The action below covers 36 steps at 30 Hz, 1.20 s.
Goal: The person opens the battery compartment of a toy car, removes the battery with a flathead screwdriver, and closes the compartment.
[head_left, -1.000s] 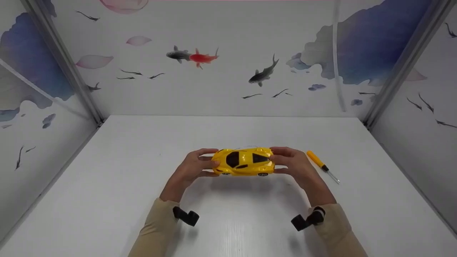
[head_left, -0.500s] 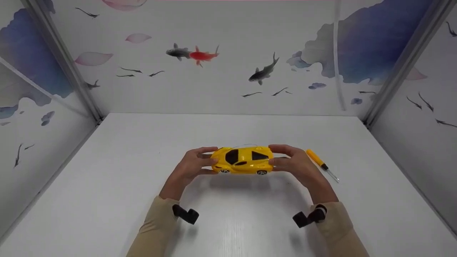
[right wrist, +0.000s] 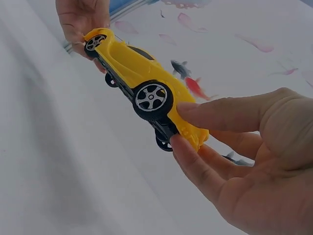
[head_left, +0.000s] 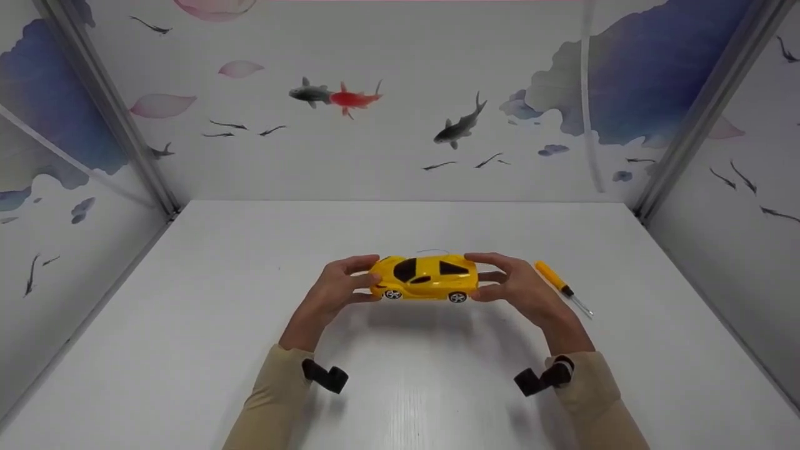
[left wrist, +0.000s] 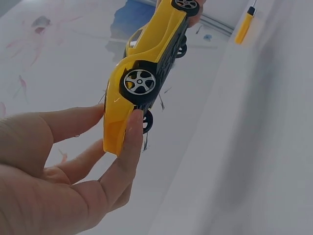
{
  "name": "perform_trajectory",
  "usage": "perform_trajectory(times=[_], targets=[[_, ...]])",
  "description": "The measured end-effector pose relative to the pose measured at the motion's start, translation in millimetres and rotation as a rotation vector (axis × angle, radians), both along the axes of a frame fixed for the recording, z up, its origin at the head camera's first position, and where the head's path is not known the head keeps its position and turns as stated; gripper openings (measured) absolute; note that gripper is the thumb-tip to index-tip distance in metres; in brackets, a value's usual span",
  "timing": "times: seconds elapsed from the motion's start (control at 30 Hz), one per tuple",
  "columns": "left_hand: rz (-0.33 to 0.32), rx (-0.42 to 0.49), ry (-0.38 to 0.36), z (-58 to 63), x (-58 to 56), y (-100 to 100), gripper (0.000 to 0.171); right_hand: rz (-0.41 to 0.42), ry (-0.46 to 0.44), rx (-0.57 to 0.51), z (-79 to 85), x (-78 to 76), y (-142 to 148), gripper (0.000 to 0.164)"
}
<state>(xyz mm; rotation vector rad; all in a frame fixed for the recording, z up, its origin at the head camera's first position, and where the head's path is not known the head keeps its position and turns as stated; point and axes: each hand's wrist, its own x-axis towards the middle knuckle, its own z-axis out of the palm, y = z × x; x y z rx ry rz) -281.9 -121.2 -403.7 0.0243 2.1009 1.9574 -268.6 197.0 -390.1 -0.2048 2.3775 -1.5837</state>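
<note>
The car is up off the bench, a little below the middle of the head frame, with a soft shadow under it; the left hand grips its nose and the right hand grips its tail, thumb and fingers pinching at each end; the far flank is turned away from me, and the fingertips behind it are hidden. A thin wire curves just past the roof, too fine to tell where it joins; the underside shows dark at the left wrist, its details hard to make out, and there the tail end runs off the top edge; the right wrist view cuts the right hand at its right edge. The screwdriver lies on the bench, right of the right hand, its tip toward the lower right; both sleeves are cut off at the bottom of the frame.
</note>
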Motion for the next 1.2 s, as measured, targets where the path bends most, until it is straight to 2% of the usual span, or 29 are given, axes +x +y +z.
perform_trajectory(times=[0.13,0.33,0.47,0.67,0.77,1.03,1.2], targets=[[0.000,0.004,0.042,-0.9,0.2,-0.4,0.051,-0.035,-0.004,0.002,1.3,-0.1,0.8,0.066],[-0.069,0.000,0.125,-1.1,2.3,-4.2,0.055,-0.054,0.007,-0.017,1.3,1.2,4.2,0.063],[-0.079,-0.024,0.160,-1.0,2.0,-5.6,0.054,-0.064,0.011,-0.042,1.7,1.7,6.5,0.065],[-0.044,-0.050,0.187,-2.0,0.8,-2.8,0.050,-0.056,0.029,-0.098,2.3,2.0,7.7,0.067],[-0.025,-0.057,0.198,-3.3,0.1,-2.3,0.046,-0.056,0.043,-0.081,2.3,1.5,7.9,0.066],[-0.063,0.043,0.209,-1.8,1.5,-0.9,0.055,-0.086,0.076,-0.047,3.7,2.4,6.4,0.060],[-0.065,0.021,0.207,-4.5,2.4,0.3,0.056,-0.123,0.084,-0.085,4.5,4.7,3.4,0.058]])
